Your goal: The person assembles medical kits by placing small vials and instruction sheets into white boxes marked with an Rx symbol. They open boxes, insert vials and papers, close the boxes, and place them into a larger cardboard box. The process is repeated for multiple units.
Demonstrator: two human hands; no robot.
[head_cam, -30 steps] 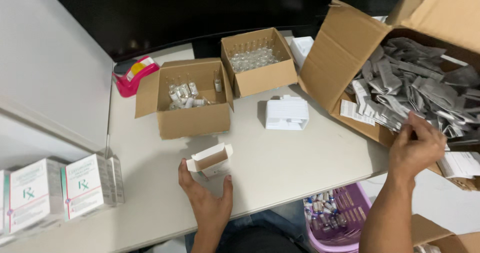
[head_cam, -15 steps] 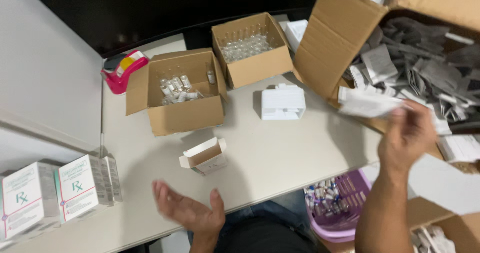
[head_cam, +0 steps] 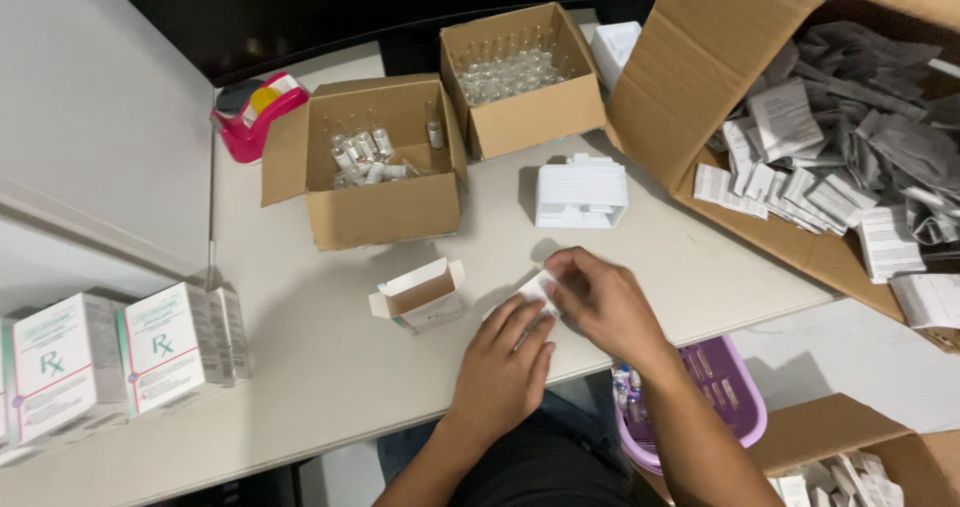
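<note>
Both my hands rest on a folded white paper leaflet lying on the white table near its front edge. My left hand presses flat on the leaflet's near side. My right hand pinches its far edge between the fingertips. A small open white carton lies just left of my hands, its flaps up. Most of the leaflet is hidden under my fingers.
Behind stand a cardboard box of small vials, another of clear vials and a white plastic tray. A big cardboard box of folded leaflets fills the right. Closed cartons sit left, a pink tape dispenser far left, a purple basket below.
My right hand has come down from the big leaflet box with a leaflet and laid it on the table. My left hand moved right from the small carton onto the leaflet.
</note>
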